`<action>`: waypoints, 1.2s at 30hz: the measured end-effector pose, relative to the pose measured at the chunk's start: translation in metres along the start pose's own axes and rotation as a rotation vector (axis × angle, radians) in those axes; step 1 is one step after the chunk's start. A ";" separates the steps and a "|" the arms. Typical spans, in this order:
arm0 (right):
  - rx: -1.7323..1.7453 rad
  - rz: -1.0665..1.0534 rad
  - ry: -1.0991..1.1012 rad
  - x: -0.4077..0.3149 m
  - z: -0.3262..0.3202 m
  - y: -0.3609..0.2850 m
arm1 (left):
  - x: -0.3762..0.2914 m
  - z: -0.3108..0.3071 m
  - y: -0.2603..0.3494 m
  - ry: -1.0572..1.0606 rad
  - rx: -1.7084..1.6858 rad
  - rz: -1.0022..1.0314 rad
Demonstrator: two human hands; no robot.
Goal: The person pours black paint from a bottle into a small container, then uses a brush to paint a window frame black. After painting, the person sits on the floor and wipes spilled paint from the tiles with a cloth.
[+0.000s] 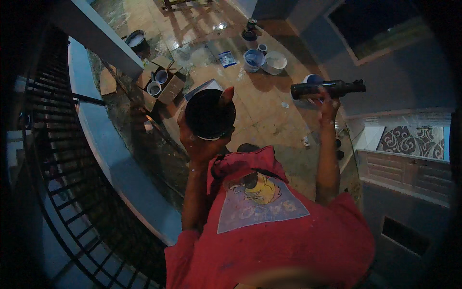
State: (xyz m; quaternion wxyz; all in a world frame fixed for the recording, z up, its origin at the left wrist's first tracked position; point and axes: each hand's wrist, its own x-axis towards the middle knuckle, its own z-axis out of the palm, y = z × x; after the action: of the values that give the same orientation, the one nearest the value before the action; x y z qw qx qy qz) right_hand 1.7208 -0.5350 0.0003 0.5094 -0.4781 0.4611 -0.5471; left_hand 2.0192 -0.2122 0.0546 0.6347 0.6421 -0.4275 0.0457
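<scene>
My left hand holds a round container with a dark inside, gripped at its lower rim. A reddish-brown handle sticks up out of the container at its right side. To the right, my right hand is closed around a dark bottle that lies sideways, its neck pointing right. What the bottle holds cannot be told. Behind the bottle, a round pale container shows partly on the floor. Beyond the left hand's container, a pale flat sheet or box is partly hidden.
Several buckets stand on the tiled floor ahead. A cardboard box holds pale cups at the left, near a dark bucket and a pillar. A blue-and-white packet lies on the tiles. A low wall and metal railing run along the left.
</scene>
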 end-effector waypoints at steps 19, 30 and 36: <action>-0.325 -0.261 -0.077 -0.013 -0.017 0.026 | -0.005 -0.020 -0.022 0.033 0.026 -0.028; 0.016 0.062 0.022 -0.030 -0.010 0.023 | -0.007 -0.011 -0.034 0.044 -0.093 -0.055; -0.085 0.012 0.066 -0.032 -0.015 0.029 | -0.005 -0.012 -0.029 0.039 -0.115 -0.053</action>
State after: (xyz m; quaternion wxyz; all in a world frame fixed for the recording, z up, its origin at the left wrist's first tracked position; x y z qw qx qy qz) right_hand 1.7098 -0.5041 -0.0324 0.4764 -0.4784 0.5032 -0.5394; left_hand 2.0397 -0.2045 0.0311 0.6798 0.6148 -0.3996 0.0169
